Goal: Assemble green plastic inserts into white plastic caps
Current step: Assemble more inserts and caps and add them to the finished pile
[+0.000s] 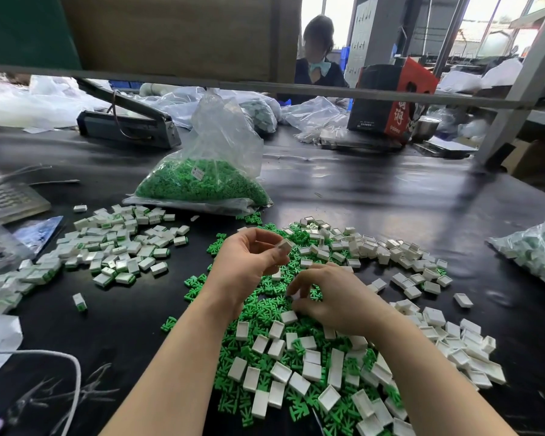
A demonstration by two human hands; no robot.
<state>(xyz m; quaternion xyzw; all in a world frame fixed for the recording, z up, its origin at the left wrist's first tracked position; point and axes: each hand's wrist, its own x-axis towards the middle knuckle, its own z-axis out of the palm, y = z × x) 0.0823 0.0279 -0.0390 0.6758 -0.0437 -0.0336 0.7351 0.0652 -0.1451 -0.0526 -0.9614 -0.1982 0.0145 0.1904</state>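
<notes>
My left hand (249, 262) is raised above the table and pinches a small white cap (284, 246) between thumb and fingertips. My right hand (331, 297) hovers low over a heap of green inserts (265, 309), its fingers curled and pinching at something small that I cannot make out. Loose white caps (400, 259) lie mixed with the green inserts in front of me and to the right. A pile of assembled caps with green showing (117, 247) lies at the left.
A clear bag of green inserts (202, 180) stands behind the piles. Another bag of parts (538, 250) lies at the right edge. A heat sealer (126, 121), a red and black box (390, 102) and a seated person (318, 58) are at the back. A white cord (70, 372) crosses the near left.
</notes>
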